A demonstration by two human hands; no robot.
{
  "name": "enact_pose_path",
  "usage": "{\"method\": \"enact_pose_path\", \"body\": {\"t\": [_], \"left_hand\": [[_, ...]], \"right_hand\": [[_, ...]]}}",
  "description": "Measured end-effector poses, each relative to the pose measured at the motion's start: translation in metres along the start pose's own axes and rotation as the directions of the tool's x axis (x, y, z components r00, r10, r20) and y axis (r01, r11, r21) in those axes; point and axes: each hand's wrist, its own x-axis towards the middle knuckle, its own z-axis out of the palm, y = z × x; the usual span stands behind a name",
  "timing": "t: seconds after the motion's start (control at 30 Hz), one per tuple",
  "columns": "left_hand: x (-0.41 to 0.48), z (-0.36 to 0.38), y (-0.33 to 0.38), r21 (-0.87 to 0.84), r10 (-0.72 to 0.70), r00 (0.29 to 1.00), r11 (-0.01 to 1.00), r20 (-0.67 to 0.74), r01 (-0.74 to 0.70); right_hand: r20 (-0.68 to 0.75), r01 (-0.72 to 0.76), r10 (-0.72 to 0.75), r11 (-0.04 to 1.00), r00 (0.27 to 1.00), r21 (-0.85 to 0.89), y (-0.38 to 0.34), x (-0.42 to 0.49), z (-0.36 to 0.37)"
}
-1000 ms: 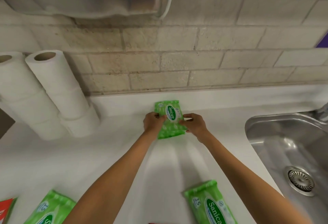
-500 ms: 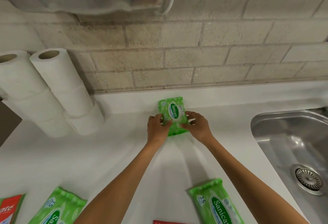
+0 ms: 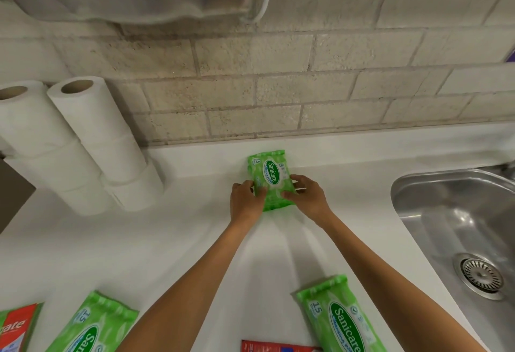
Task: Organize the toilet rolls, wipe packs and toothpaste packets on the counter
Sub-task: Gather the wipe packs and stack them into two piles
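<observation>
Both my hands are still on the same wipe pack (image 3: 271, 180), now slightly farther back toward the wall than half a second ago. Left hand (image 3: 246, 202) fingers (image 3: 257, 190) pinch its left edge, right hand (image 3: 306, 198) fingers (image 3: 289, 194) pinch the right edge. The pack lies flat on the worktop (image 3: 139, 240) between them. Toilet rolls (image 3: 83, 142) unchanged, well left of my fingers.
</observation>
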Motion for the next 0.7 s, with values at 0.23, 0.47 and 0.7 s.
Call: {"method": "enact_pose_path", "body": {"t": [0.23,0.47,0.7], "left_hand": [[-0.011,0.004,-0.003,-0.03,-0.069,0.989,0.997,0.13,0.074],[-0.014,0.002,-0.002,-0.032,-0.031,0.988,0.999,0.154,0.037],[-0.019,-0.003,0.002,-0.067,-0.068,0.968,0.994,0.242,0.087]], "right_hand": [[0.075,-0.043,0.041,0.999,0.996,0.026,0.004,-0.014,0.003],[0.06,-0.049,0.049,0.999,0.997,-0.004,0.004,-0.016,0.005],[0.074,-0.116,0.113,0.993,0.991,0.038,0.001,-0.018,0.003]]}}
